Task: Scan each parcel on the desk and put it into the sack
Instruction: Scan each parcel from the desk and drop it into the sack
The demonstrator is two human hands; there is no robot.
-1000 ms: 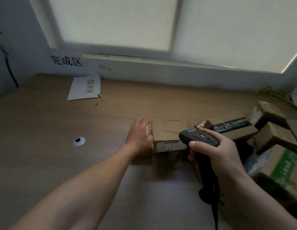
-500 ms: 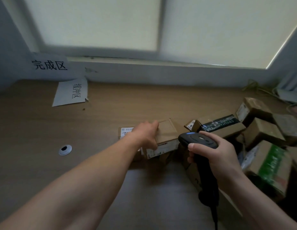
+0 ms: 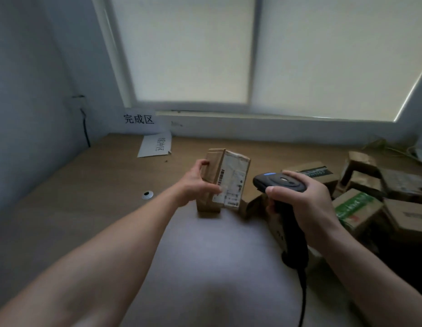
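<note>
- One small brown cardboard parcel (image 3: 214, 171) now stands on end in the left hand (image 3: 198, 184). Half a second ago it lay flat on the wooden desk (image 3: 87, 197) and the hand was only reaching onto it.
- Left thumb and fingers clamp its sides, with the white shipping label (image 3: 233, 182) turned toward the black handheld barcode scanner (image 3: 279, 182).
- Right hand (image 3: 306, 204) is wrapped round the scanner grip. Scanner head is just beside the label, not touching. Hands apart.
- Can't tell if the parcel's lower edge rests on the desk.
- Reading: pick done, scan is next. Sack not in view. Heap of brown boxes (image 3: 361, 204) at right looks unscanned, so early days.
</note>
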